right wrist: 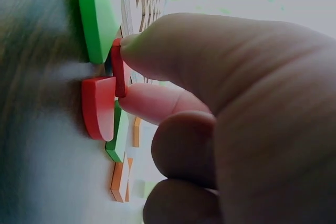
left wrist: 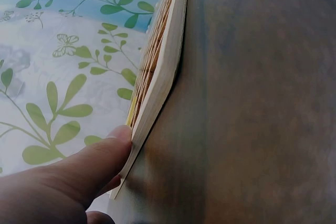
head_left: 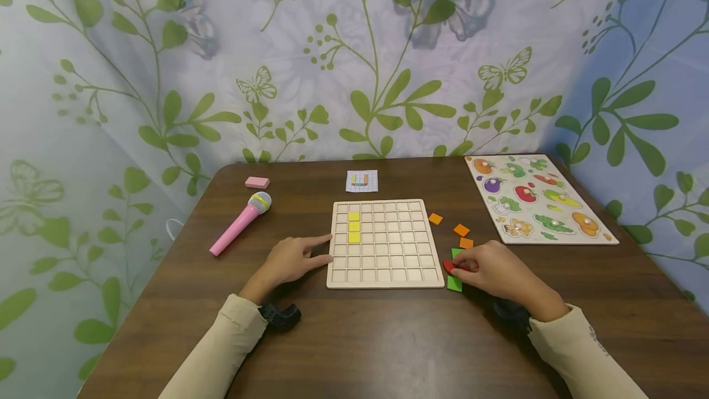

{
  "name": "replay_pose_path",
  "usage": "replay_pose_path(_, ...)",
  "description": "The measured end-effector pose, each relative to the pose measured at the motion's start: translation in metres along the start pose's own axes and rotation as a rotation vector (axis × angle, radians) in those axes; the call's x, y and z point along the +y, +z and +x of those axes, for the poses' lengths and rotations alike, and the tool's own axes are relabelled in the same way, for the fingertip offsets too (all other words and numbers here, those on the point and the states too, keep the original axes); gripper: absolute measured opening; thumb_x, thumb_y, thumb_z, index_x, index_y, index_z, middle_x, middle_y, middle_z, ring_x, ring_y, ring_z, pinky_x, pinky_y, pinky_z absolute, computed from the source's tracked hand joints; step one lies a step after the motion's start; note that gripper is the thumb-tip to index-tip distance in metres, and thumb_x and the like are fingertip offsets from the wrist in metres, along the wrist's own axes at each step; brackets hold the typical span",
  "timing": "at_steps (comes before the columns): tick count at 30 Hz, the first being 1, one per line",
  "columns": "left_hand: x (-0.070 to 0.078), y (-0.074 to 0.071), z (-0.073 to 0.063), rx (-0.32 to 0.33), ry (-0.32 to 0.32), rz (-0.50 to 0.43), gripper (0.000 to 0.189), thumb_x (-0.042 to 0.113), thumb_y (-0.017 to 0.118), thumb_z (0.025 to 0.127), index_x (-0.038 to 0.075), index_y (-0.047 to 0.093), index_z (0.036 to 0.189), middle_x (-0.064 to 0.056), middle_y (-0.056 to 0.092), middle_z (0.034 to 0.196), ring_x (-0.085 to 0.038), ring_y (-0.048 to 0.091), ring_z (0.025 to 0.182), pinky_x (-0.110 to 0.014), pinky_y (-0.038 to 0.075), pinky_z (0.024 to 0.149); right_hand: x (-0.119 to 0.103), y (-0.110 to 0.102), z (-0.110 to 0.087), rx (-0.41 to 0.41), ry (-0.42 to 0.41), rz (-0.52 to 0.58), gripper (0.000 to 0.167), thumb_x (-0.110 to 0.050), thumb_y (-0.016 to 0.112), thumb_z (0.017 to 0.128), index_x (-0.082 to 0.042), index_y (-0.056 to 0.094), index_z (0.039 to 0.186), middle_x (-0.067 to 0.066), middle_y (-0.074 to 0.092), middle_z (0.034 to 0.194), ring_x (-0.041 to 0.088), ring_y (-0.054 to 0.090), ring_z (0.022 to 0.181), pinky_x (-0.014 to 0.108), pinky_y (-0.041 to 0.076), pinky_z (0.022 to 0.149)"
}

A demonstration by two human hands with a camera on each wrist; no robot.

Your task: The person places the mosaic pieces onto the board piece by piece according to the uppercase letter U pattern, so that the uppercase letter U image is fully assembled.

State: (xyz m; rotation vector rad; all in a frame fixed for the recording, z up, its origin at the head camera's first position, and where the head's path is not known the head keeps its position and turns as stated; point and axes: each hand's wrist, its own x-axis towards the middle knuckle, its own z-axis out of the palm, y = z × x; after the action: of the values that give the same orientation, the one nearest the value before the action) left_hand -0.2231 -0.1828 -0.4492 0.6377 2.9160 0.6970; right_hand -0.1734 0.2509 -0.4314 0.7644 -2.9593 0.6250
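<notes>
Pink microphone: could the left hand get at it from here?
Probably yes: nothing seems to stand between the left hand and the pink microphone, though that hand is touching the grid board.

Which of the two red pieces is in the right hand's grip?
The upper red piece in the right wrist picture, pinched by the right hand; the other red piece lies below it there, not pinched.

Pink block (head_left: 257, 182) is sitting just behind microphone (head_left: 238, 226), vegetable puzzle (head_left: 535, 210) is lying well right of it, leafy curtain (head_left: 310, 91) hanging beyond it.
</notes>
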Motion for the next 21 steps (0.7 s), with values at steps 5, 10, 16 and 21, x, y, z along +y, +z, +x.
replay_pose_path(5, 0.0004, -0.0014, 0.0024, 0.003, 0.004, 0.010, 0.060, 0.057, 0.068, 0.093, 0.032, 0.058, 0.147, 0.008, 0.038, 0.055, -0.008, 0.030, 0.048, -0.028, 0.027, 0.049, 0.0008, -0.0016, 0.0006, 0.015, -0.004, 0.003, 0.011, -0.024, 0.081, 0.088, -0.014, 0.081, 0.092, -0.015, 0.041, 0.052, 0.002, 0.036, 0.046, 0.023, 0.030, 0.048)
replay_pose_path(10, 0.0012, -0.0016, 0.0014, 0.006, 0.004, 0.006, 0.059, 0.056, 0.069, 0.093, 0.032, 0.059, 0.146, 0.008, 0.037, 0.055, -0.009, 0.030, 0.049, -0.028, 0.027, 0.049, -0.0005, -0.0019, 0.0002, 0.028, 0.001, 0.008, 0.011, -0.024, 0.082, 0.088, -0.015, 0.080, 0.092, -0.015, 0.040, 0.051, 0.002, 0.035, 0.046, 0.023, 0.029, 0.048)
replay_pose_path(16, -0.0011, 0.0000, -0.0051, -0.007, -0.028, 0.014, 0.059, 0.055, 0.070, 0.093, 0.033, 0.059, 0.146, 0.008, 0.037, 0.054, -0.009, 0.029, 0.048, -0.028, 0.027, 0.049, -0.0029, 0.0018, 0.0009, 0.007, -0.011, 0.054, 0.014, -0.027, 0.081, 0.089, -0.014, 0.081, 0.094, -0.014, 0.039, 0.051, 0.002, 0.034, 0.045, 0.023, 0.029, 0.048)
replay_pose_path(21, -0.0031, 0.0024, -0.0036, 0.011, -0.011, 0.005, 0.058, 0.056, 0.069, 0.093, 0.034, 0.060, 0.145, 0.008, 0.036, 0.055, -0.008, 0.029, 0.048, -0.027, 0.027, 0.048, -0.0018, 0.0023, 0.0011, 0.004, 0.002, 0.052, 0.013, -0.027, 0.082, 0.088, -0.015, 0.081, 0.094, -0.014, 0.038, 0.050, 0.003, 0.033, 0.045, 0.023, 0.029, 0.048)
